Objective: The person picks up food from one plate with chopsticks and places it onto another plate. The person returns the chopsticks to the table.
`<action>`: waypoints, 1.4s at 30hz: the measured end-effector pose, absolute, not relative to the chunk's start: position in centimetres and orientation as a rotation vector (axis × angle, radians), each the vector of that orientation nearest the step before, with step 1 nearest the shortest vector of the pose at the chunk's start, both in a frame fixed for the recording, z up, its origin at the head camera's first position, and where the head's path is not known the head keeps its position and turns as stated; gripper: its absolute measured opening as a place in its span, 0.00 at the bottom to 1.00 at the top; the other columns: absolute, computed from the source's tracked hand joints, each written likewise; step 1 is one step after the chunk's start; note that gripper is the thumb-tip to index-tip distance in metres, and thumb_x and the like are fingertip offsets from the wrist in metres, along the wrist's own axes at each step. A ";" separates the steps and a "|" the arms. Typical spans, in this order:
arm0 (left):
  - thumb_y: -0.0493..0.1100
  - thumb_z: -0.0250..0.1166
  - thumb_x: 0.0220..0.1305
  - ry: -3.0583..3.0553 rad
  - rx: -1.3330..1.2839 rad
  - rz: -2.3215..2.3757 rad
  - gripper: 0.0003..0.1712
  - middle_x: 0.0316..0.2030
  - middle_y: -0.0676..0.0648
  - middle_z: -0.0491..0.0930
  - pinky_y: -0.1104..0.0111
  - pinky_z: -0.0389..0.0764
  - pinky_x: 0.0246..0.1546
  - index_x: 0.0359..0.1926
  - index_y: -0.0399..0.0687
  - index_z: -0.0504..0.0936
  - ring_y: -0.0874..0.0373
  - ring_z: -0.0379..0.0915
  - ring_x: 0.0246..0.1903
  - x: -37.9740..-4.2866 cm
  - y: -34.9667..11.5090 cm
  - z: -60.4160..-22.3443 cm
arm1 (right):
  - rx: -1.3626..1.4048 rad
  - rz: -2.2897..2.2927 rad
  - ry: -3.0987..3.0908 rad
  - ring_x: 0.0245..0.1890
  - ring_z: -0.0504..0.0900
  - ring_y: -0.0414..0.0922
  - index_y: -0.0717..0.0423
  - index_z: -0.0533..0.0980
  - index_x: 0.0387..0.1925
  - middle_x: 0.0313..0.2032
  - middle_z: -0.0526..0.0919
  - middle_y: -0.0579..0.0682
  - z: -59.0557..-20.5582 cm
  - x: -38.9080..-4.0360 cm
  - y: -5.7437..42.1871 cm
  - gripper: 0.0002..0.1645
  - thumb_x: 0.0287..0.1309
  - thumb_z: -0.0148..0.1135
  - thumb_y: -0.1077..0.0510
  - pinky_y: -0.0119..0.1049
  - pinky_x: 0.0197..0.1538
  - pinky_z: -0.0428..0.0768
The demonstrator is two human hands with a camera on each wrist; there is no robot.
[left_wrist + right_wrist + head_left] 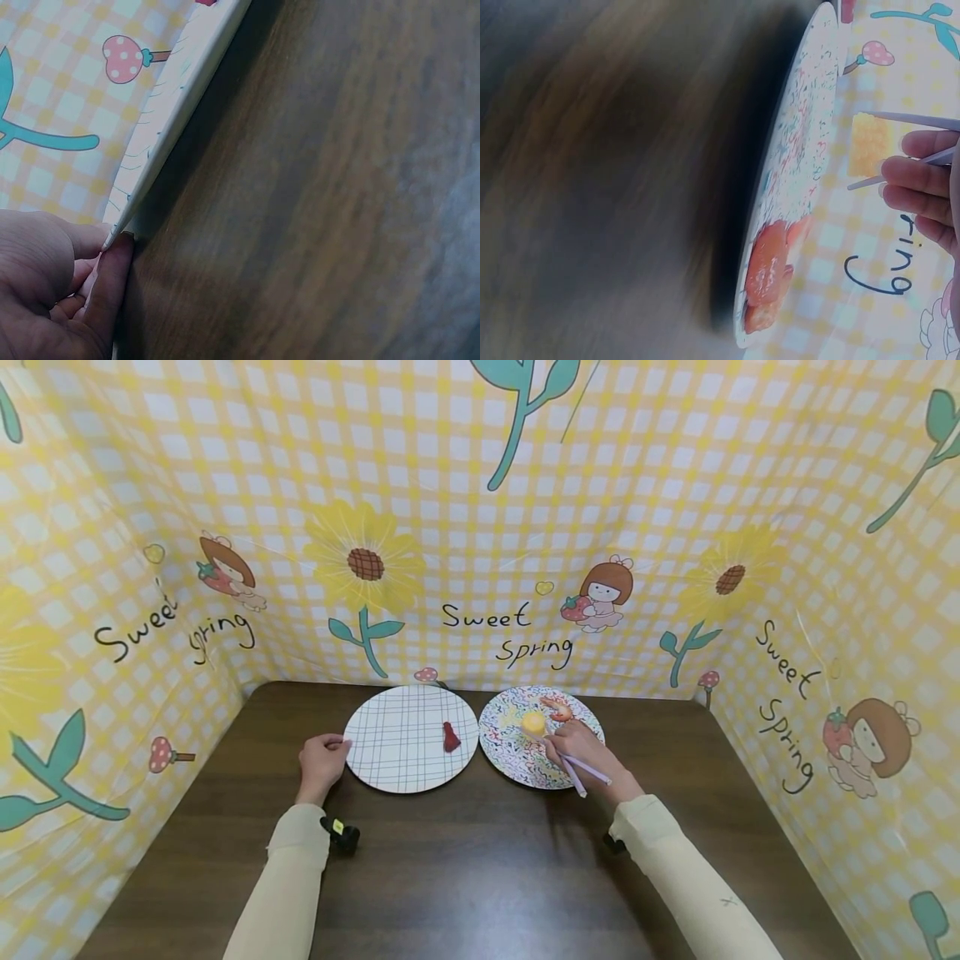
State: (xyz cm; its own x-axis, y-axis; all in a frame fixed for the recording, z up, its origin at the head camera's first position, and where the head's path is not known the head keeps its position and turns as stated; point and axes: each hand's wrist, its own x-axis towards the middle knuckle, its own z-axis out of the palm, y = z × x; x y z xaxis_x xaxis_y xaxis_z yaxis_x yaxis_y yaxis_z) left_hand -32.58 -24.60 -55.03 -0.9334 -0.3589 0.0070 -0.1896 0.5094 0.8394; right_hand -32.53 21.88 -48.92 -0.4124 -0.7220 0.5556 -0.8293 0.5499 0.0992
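With right hand (581,748), gripping chopsticks (922,120), clamping yellow piece (533,722) above speckled plate (517,764); with left hand (322,764), pinching gridded plate (401,747) at edge!

One left hand (322,767) and one right hand (579,745), two altogether, shared one wood-grain table (450,877) with one grid-lined plate (397,727) and one multicoloured plate (510,756). Two chopsticks (589,770), one yellow food block (533,722), one shrimp (557,707) and one dark red food piece (451,739) were in view, while three printed girls (603,593) and three printed mushrooms (160,754) dotted the gingham backdrop (465,510).
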 end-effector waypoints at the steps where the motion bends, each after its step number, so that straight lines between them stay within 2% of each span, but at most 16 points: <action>1: 0.43 0.61 0.72 -2.568 0.470 -1.395 0.20 0.48 0.30 0.83 0.52 0.75 0.51 0.53 0.28 0.82 0.39 0.77 0.50 -32.6 -24.6 -55.0 | 1.241 0.263 -2.234 0.18 0.72 0.43 0.52 0.72 0.16 0.14 0.71 0.44 -48.9 -32.5 21.8 0.18 0.60 0.61 0.65 0.42 0.36 0.79; 6: 0.43 0.61 0.72 -2.567 0.463 -1.391 0.20 0.47 0.30 0.83 0.51 0.75 0.52 0.53 0.28 0.82 0.39 0.77 0.50 -32.6 -24.6 -55.1 | 1.217 0.278 -2.230 0.17 0.69 0.42 0.51 0.71 0.16 0.15 0.69 0.43 -48.7 -32.1 21.3 0.17 0.60 0.59 0.64 0.41 0.35 0.76; 14: 0.43 0.61 0.72 -2.564 0.471 -1.383 0.19 0.47 0.30 0.83 0.52 0.75 0.51 0.52 0.29 0.83 0.39 0.77 0.49 -32.6 -24.5 -55.1 | 1.220 0.270 -2.242 0.21 0.74 0.42 0.55 0.80 0.23 0.18 0.76 0.45 -48.5 -31.8 20.6 0.11 0.61 0.60 0.64 0.42 0.41 0.79; 17: 0.43 0.61 0.72 -2.566 0.474 -1.377 0.20 0.47 0.30 0.83 0.52 0.75 0.51 0.53 0.28 0.82 0.39 0.77 0.49 -32.5 -24.5 -55.0 | 1.223 0.299 -2.246 0.21 0.73 0.42 0.55 0.77 0.22 0.18 0.75 0.45 -48.4 -31.6 20.3 0.12 0.62 0.59 0.64 0.41 0.41 0.78; 21: 0.43 0.61 0.72 -2.569 0.470 -1.383 0.20 0.47 0.29 0.83 0.51 0.75 0.52 0.53 0.28 0.82 0.38 0.77 0.50 -32.4 -24.5 -54.8 | 1.219 0.315 -2.233 0.21 0.71 0.42 0.52 0.71 0.18 0.17 0.69 0.43 -48.4 -31.4 19.9 0.16 0.61 0.58 0.64 0.38 0.35 0.75; 30: 0.42 0.61 0.72 -2.558 0.463 -1.384 0.19 0.47 0.29 0.83 0.50 0.75 0.53 0.53 0.27 0.82 0.37 0.77 0.49 -32.1 -24.3 -54.6 | 1.288 0.313 -2.212 0.21 0.72 0.42 0.53 0.74 0.19 0.17 0.72 0.43 -49.0 -31.5 19.1 0.15 0.63 0.56 0.64 0.37 0.33 0.73; 42: 0.41 0.61 0.72 -2.554 0.459 -1.371 0.19 0.47 0.28 0.83 0.49 0.75 0.53 0.53 0.26 0.82 0.37 0.77 0.49 -32.3 -24.4 -54.8 | 1.325 0.381 -2.184 0.21 0.73 0.45 0.54 0.71 0.17 0.17 0.70 0.45 -48.8 -30.7 17.3 0.17 0.61 0.58 0.66 0.39 0.35 0.75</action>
